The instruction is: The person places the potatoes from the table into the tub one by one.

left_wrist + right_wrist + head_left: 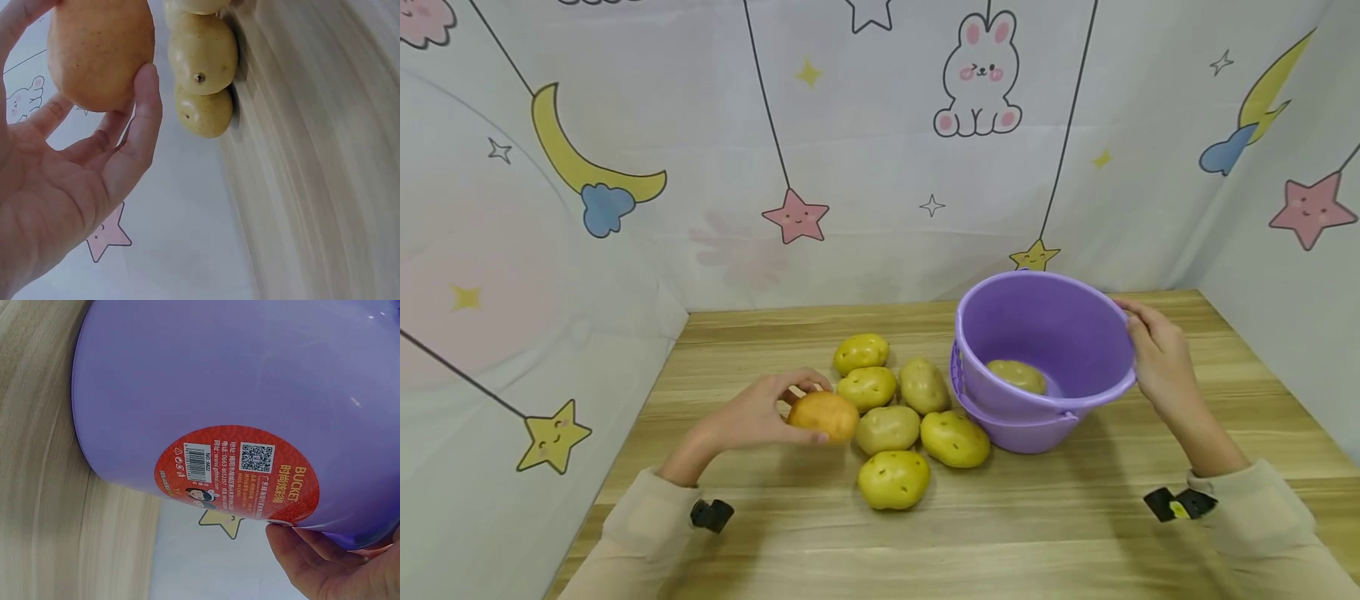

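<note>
a: ok so how far along is this, roughly?

b: pretty early, imo. i count one lone potato (1017, 377) sitting in the purple bucket (1052, 333), one orange-brown potato (823, 417) in the left hand (756, 417), and six loose potatoes (893, 480) bunched up on the desk (925, 550). so one in and seven out, as far as i can see. no view shows the whole bottom of the bucket tho, so take that count with a grain of salt.

a: where's everything at on the desk?

b: bucket's right of the middle, toward the far edge. the bunch is just left of it, around the middle. the orange-brown one is at the bunch's left side, on the side toward the desk's left edge, and looks lifted off the surface to me.

a: and the hands?

b: left one reaches in from the near left, its fingers (147, 106) curved round that potato, palm apart from it. right hand (1168, 358) comes from the near right corner side, grasping the bucket by its right rim. neither hand is free rn.
</note>
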`<state>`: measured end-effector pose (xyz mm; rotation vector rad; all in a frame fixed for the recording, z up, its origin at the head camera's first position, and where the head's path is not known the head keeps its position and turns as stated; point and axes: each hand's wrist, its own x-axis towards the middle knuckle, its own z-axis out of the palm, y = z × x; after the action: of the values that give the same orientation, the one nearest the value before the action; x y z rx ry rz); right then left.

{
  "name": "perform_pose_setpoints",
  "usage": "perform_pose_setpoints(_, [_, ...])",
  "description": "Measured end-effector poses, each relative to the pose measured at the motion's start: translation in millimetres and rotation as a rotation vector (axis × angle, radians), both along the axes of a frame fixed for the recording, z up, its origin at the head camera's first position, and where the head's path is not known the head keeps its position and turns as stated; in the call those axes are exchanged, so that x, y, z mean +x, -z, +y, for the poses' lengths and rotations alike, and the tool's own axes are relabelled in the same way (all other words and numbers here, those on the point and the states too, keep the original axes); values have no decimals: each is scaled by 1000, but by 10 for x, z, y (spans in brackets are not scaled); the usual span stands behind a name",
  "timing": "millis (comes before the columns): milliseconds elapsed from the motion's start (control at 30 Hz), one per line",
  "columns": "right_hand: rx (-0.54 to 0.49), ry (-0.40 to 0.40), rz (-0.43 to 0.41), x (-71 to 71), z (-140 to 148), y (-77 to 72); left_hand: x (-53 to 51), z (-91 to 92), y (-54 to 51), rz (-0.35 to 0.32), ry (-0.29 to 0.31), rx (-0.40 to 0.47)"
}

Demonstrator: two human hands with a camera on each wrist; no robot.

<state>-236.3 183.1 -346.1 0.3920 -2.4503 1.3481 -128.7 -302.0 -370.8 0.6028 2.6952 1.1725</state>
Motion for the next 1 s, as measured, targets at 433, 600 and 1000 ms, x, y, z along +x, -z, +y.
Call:
perform_pose_setpoints(433, [10,6,-20,7,11,-11,-110,126,-95,-11,-20,75])
perform_pose_setpoints(600, [7,7,-18,26,8,-6,-150,175,-139,-25,-22,90])
perform_pose_setpoints(1000, [6,19,0,85,-20,14,-222,230,-171,17,-24,125])
